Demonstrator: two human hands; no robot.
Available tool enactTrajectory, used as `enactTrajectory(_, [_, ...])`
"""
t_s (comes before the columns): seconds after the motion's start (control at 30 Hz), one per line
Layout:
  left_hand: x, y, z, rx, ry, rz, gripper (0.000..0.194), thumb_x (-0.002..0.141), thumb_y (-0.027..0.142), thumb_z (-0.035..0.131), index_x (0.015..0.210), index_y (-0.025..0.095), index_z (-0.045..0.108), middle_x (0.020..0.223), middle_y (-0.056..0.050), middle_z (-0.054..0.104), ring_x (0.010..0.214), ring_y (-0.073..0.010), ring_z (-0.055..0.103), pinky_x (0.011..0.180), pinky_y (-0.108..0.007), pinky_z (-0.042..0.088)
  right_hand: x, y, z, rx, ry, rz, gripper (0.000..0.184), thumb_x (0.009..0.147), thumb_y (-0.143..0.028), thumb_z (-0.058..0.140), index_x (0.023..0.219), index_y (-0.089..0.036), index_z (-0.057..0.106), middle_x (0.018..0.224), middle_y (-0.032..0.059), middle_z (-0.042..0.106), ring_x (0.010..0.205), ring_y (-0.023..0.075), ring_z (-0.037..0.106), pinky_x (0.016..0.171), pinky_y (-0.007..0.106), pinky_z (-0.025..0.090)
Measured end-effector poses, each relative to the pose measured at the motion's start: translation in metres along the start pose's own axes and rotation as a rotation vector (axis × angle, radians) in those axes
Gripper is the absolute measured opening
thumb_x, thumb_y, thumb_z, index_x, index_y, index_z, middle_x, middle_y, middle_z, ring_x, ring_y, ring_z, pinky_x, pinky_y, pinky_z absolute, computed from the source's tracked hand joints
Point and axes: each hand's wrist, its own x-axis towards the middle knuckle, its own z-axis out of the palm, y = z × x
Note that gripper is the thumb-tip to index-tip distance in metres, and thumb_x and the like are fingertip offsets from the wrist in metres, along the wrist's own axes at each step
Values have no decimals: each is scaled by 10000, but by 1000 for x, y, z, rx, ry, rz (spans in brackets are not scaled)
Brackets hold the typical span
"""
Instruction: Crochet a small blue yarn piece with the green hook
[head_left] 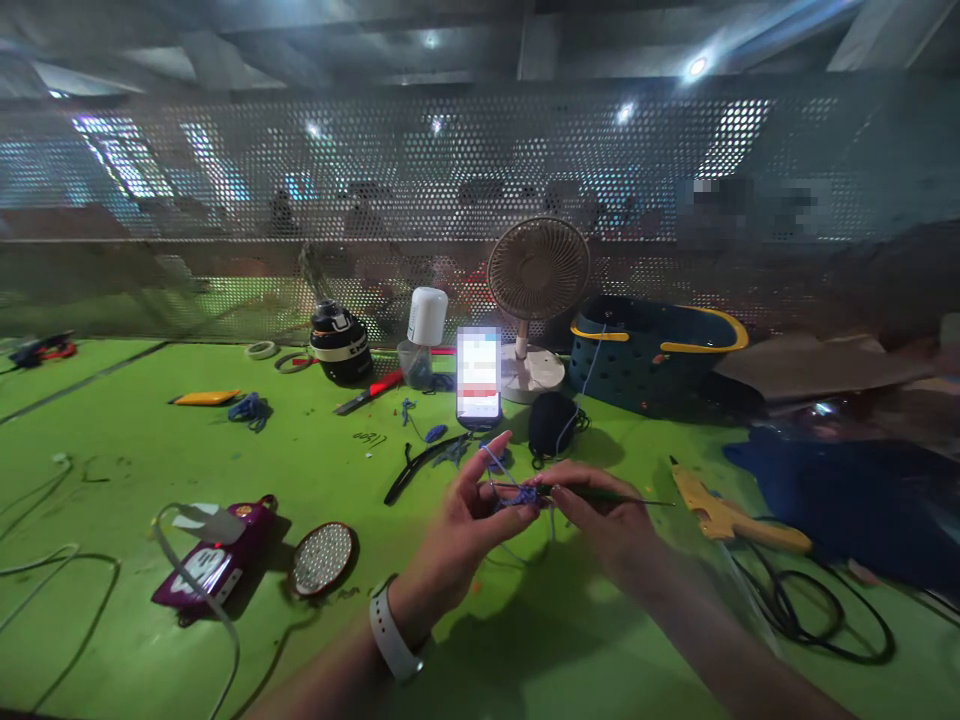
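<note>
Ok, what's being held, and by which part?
The left hand pinches the blue yarn piece by its edge; the right hand grips a hook by its green handle.

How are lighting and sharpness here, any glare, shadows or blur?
Head view throughout: ceiling lamp glares; phone screen glows, pixelated; left hand and right hand sit above a dark shadow on the green table; dark blue cloth at right looks smeared.

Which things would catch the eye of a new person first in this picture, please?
Probably the glowing phone, upright near the middle of the green table, beside the fan. Next, nearer the camera, the left hand pinching a small blue yarn piece and the right hand holding a slim tool.
</note>
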Motion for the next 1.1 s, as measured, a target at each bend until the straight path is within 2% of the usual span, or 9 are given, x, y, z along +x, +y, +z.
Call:
enactTrajectory(0.2, [4,-6,-3,16,-2,11,843,645,115,869,1395,224,500,791,-5,741,753,-133,696,777,-278,537,0,4,-2,2,-1,14,75,814,-339,754,874,-307,787,866,3,787,797,182,719,699,290,570])
enactTrajectory(0.37, [2,-5,-1,48,0,32,819,666,129,865,1392,234,499,772,12,734,752,-110,690,782,-254,536,0,6,-2,25,4,29,67,813,-333,759,874,-333,785,847,-9,787,768,167,708,642,262,555])
enactTrajectory(0.5, [2,-6,-3,125,0,73,810,682,155,858,1400,249,495,784,10,727,786,-123,689,802,-264,528,0,5,-2,20,-5,3,70,818,-336,753,879,-333,786,852,-4,787,734,165,701,600,255,543])
enactTrajectory(0.73, [5,-8,-7,247,-51,167,844,713,181,835,1445,245,421,857,-13,736,850,-156,689,809,-290,538,0,7,-3,-17,-17,-47,67,829,-324,745,878,-320,789,840,-2,774,780,168,705,665,260,552])
enactTrajectory(0.87, [5,-9,-8,301,-71,213,866,729,197,823,1471,241,380,859,-17,732,855,-170,678,844,-331,526,-1,9,-5,-34,-26,-103,86,837,-285,742,899,-327,784,878,-14,785,849,164,709,793,277,545])
enactTrajectory(0.97, [2,-7,-10,353,-75,193,861,743,212,816,1478,276,372,930,-33,729,893,-176,654,844,-329,509,0,8,-7,-55,-38,-120,101,850,-270,728,910,-332,781,889,-17,784,856,162,707,802,281,542])
enactTrajectory(1.03, [1,-4,-11,333,-86,171,747,798,258,770,1454,291,416,965,-40,719,917,-179,641,820,-314,506,1,7,-8,-54,-51,-111,105,859,-268,718,915,-332,778,901,-15,776,861,159,700,776,273,544])
enactTrajectory(1.1, [1,-3,-11,297,-79,198,529,869,325,689,1370,268,530,929,-39,705,905,-175,638,806,-304,507,1,6,-9,-49,-72,-103,102,865,-267,708,913,-324,778,918,-6,770,895,165,692,799,282,545])
